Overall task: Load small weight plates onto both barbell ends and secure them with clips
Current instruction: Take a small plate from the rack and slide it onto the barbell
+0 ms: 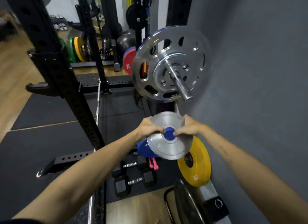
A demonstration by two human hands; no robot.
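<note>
**Here, two hands hold a small silver plate below the barbell end**

Both arms reach forward from the bottom of the view. The left hand (148, 127) and the right hand (190, 126) each grip the small silver weight plate (168, 147) by its upper rim, thumbs pressed near its centre hole, through which something blue shows. The plate is held in the air, tilted, below the barbell sleeve (180, 83). That sleeve juts toward the camera and already carries a large chrome plate with holes (170, 63). A yellow plate (198, 170) leans against the grey wall (258, 73) low on the right. Black dumbbells (131, 182) lie on the floor beneath.
</note>
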